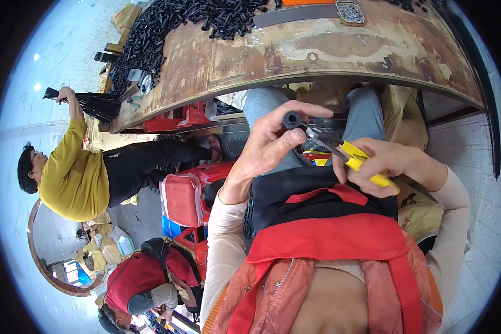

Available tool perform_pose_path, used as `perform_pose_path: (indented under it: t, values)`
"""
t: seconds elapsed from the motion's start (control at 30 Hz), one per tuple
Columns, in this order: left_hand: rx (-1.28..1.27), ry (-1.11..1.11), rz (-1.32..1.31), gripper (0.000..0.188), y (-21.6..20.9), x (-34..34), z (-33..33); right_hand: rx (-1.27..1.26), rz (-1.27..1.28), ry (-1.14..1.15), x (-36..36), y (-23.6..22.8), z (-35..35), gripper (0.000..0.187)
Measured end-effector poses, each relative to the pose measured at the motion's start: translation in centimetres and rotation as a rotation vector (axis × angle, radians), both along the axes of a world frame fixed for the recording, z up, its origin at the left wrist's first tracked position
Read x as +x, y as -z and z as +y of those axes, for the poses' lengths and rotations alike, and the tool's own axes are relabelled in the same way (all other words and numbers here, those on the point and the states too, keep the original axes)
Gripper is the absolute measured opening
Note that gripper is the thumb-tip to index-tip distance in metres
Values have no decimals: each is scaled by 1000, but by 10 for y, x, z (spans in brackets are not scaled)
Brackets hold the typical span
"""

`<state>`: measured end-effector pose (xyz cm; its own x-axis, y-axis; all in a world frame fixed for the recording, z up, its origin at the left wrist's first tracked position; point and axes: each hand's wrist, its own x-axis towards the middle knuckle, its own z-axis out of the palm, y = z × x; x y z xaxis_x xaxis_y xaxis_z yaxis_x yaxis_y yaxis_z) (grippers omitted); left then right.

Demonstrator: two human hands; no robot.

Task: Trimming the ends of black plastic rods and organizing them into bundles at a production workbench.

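Observation:
Above my lap, my left hand [266, 140] grips a black tube-like part [292, 120], its round end with a dark hole facing up. The thumb and fingers lie around it, and the index finger stretches to the right. My right hand [381, 158] is closed around pliers with yellow handles [355, 155]. Their metal jaws point left, close beside the tube and my left thumb. Whether the jaws touch or grip anything there, I cannot tell. A black and red apron [328, 236] covers my lap below both hands.
A worn wooden table [250, 58] spans the far side, its edge just beyond my hands. Black plastic parts [150, 42] are heaped on it, with a small tray [350, 12] of metal bits. At left stand a person in yellow [75, 178], a red chair [182, 200] and another person [136, 284].

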<state>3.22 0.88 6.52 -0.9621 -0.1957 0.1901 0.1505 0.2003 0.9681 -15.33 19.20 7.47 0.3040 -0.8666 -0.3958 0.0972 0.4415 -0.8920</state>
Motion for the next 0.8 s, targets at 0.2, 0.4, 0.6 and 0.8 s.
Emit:
perform_pose_path:
  t: [0.2, 0.4, 0.6, 0.8]
  values:
    - [-35, -135, 9, 41, 6, -13, 3, -797, 1026, 425, -7, 28, 1, 40]
    - [27, -82, -58, 35, 15, -7, 3, -375, 605, 271, -2, 19, -2, 25]
    - [-77, -159, -56, 24, 20, -8, 4, -250, 688, 152, -4, -10, 3, 32]
    - [-33, -166, -69, 17, 19, -9, 7, -2, 469, 192, 4, -16, 3, 32]
